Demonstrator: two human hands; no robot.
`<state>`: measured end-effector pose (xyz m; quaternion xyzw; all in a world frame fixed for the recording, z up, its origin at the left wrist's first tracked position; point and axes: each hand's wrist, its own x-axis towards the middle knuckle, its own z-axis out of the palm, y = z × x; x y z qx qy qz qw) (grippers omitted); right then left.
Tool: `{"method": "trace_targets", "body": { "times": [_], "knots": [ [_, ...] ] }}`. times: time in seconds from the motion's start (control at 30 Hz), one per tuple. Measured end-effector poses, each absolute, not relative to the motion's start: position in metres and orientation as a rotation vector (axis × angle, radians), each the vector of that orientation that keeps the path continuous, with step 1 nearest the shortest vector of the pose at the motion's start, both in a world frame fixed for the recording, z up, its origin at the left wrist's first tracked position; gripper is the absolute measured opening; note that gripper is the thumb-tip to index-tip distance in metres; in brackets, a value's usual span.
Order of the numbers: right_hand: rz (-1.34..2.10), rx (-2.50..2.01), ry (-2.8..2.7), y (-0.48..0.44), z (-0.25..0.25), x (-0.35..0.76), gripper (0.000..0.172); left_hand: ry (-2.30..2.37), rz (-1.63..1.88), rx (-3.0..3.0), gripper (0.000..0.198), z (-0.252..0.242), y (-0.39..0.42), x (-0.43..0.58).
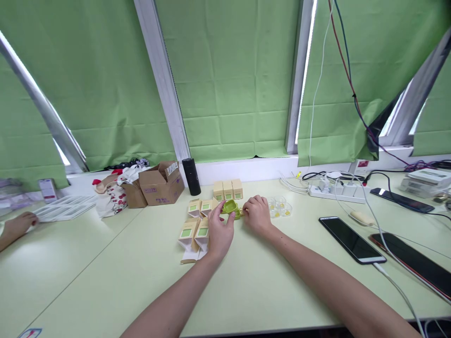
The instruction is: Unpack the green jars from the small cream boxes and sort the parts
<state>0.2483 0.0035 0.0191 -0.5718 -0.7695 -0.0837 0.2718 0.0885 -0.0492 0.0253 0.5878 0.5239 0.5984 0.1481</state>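
Between thumb and fingers, my left hand (221,230) grips a small green open case (230,206) by its left side. Close to the case's right edge is my right hand (258,213), fingers bent and pressed together. A tiny gold-coloured piece shows by those fingertips, too small to name, and I cannot make out what they pinch. Small beige boxes with green windows (186,233) stand left of my left hand, some with white flaps spread open. Behind the case are closed beige boxes (228,190). Clear round cups (281,208) with yellow bits sit right of my right hand.
A black cylinder (191,176) and a cardboard box (162,184) stand toward the wall. Phones (352,239), cables and a white power strip (336,191) occupy the right side. At far left, another person's hand (19,228) touches a white divided tray (66,208).
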Motion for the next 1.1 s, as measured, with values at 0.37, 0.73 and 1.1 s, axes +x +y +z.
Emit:
{"method": "trace_targets", "body": {
  "times": [0.37, 0.73, 1.1],
  "knots": [
    [0.16, -1.594, -2.195, -0.06, 0.015, 0.268, 0.016, 1.015, 1.458, 1.168, 0.043, 0.029, -0.054, 0.102],
    [0.132, -1.531, -2.332, -0.067, 0.013, 0.27, 0.02, 0.661, 1.312, 0.735, 0.015, 0.033, -0.059, 0.106],
    [0.165, -1.5, -2.36, -0.067, 0.016, 0.274, 0.018, 0.828, 1.375, 0.863, 0.014, 0.04, -0.05, 0.096]
  ]
}}
